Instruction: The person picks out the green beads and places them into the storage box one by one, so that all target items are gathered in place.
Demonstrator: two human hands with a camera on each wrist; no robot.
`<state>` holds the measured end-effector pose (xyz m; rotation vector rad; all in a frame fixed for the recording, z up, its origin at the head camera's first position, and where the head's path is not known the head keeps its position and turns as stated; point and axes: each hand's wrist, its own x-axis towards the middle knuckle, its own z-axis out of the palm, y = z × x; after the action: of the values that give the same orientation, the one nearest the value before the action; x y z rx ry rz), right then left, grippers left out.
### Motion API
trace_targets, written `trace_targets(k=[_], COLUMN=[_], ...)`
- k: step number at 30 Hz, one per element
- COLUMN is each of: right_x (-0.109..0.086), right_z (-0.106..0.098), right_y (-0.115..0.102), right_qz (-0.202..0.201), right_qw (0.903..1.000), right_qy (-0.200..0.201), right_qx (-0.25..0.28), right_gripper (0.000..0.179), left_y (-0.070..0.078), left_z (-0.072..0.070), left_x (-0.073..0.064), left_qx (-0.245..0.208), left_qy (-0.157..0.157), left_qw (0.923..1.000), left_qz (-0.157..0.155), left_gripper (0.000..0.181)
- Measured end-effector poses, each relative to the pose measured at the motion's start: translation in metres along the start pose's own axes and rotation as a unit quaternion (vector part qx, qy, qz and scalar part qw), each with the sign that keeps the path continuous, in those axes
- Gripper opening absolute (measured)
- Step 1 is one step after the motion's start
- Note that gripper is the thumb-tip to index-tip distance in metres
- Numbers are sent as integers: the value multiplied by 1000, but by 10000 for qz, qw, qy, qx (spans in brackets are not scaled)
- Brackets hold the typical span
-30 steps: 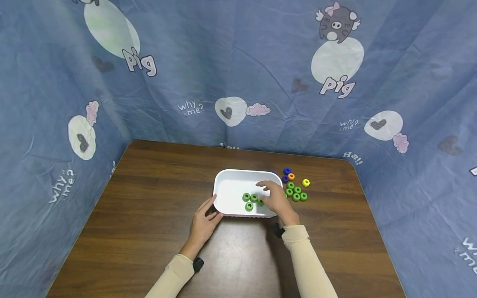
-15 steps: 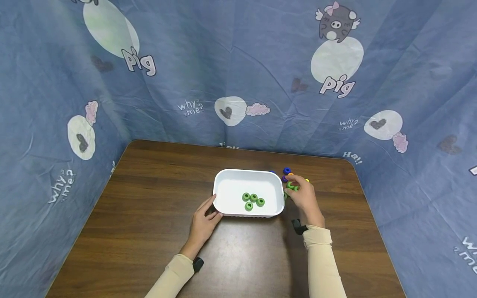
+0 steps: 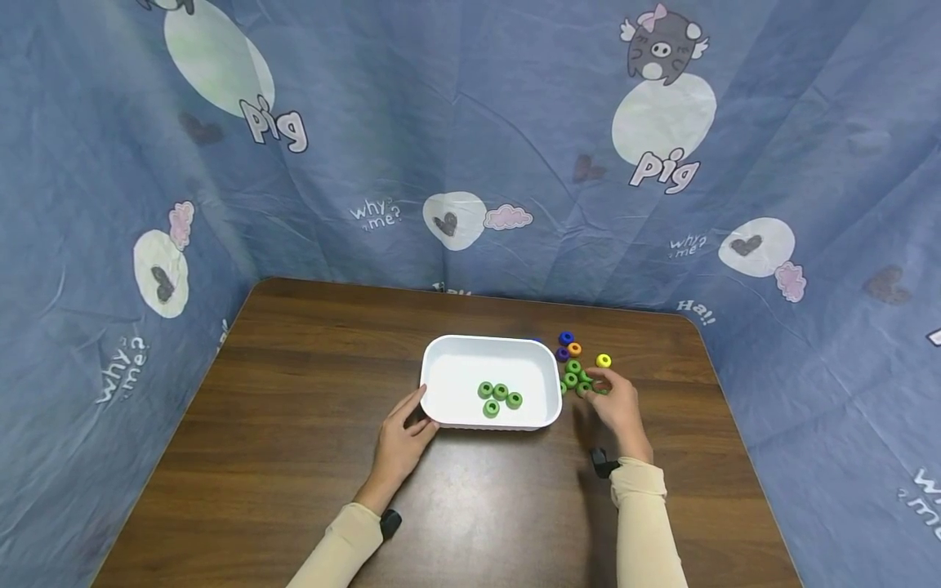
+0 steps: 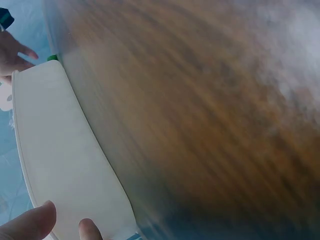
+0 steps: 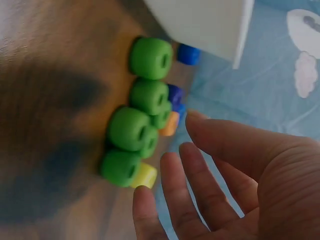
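Note:
A white tray [image 3: 470, 363] sits mid-table with several green beads [image 3: 501, 392] inside. My left hand [image 3: 400, 447] holds its near left corner, the thumb and fingers against the outer walls. In the left wrist view two fingertips lie on the tray wall [image 4: 70, 145]. My right hand [image 3: 620, 407] is over a cluster of green beads [image 3: 573, 367] right of the tray, thumb and fingers apart. The right wrist view shows nothing between those fingers, with a green bead [image 5: 128, 128] and its neighbours beyond the fingertips. In the head view the hand partly covers the cluster.
Behind the green cluster lie an orange bead [image 3: 575, 349], a blue bead [image 3: 566, 337] and a dark purple bead [image 3: 562, 354]. A yellow bead [image 3: 604, 360] sits to their right. The wooden table [image 3: 309, 384] ends at a blue printed curtain [image 3: 353, 147].
My right hand has moved from over the tray rightward to the green beads outside it. A green bead that was beneath it in the tray now shows fully. My left hand has stayed put.

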<state>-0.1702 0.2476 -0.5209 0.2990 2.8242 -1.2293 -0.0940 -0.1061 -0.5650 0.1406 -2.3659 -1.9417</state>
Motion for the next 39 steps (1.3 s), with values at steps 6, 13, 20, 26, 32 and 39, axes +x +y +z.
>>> trace_targets(k=[6,13,20,26,32,39], right_x=[3,4,4,4,3,2], right_z=[5,11,15,19,21,25], right_y=[14,22,24,24,25,23], right_qz=[52,227,221,47,20,-70], right_qw=[9999,9996,9994,9995,9994,9987], right_qy=[62,160,276,307,303,344], right_qx=[-61,-87,-32,-98,-179,-366], right_gripper=[40,40,41,38,37,36], left_y=[-2,-1,29,42,40,31], left_z=[0,0,-3,-6,-6,-3], left_x=[1,0,-8,-12,-12,-9], left_qx=[-100,-28,-66,20,48,46], left_qy=[11,32,-81,-122,-112,-58], left_qw=[9999,10000,9997,9998,9999,9999], left_qz=[18,-85,-198,-162,-72,-112], left_gripper=[64,64,63,61,61,63])
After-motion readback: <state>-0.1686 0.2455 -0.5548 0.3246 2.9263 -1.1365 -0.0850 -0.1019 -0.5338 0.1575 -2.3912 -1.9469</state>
